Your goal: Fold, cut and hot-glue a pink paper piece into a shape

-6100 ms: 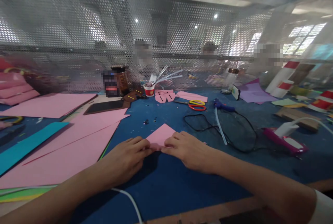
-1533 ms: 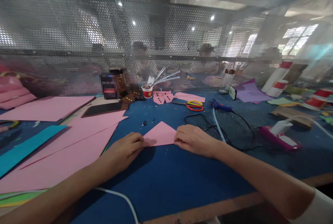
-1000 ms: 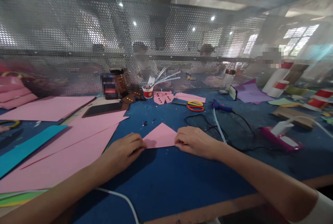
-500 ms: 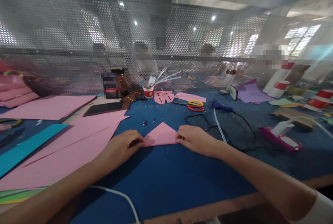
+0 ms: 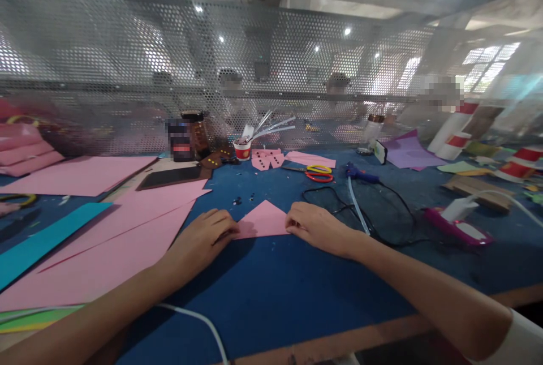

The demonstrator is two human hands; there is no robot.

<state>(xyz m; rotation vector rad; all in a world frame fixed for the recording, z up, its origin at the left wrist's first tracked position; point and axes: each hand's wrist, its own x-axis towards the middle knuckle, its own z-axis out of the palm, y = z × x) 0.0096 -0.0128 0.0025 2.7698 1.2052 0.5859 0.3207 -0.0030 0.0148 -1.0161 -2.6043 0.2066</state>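
Observation:
A pink paper triangle point(image 5: 263, 222), folded with its point facing away from me, lies on the blue table point(image 5: 288, 291). My left hand point(image 5: 212, 233) is closed on its left corner, fingertips pressing the paper. At the right corner, my right hand point(image 5: 311, 226) pinches the edge between thumb and fingers. Both corner tips are hidden under the fingers. Beyond the triangle are small dark scraps point(image 5: 237, 201), a pink cut-out with black dots point(image 5: 267, 158) and scissors point(image 5: 319, 172) with yellow and red handles.
Large pink sheets point(image 5: 127, 229) and a teal strip point(image 5: 51, 240) cover the left side. A blue glue gun point(image 5: 360, 172) with its cord, a magenta power strip point(image 5: 458, 226) and purple paper point(image 5: 411, 150) are on the right. A perforated metal screen point(image 5: 271, 65) stands behind.
My left hand has shifted slightly right and further over the paper's left corner. My right hand stays almost in place, and the triangle has barely moved.

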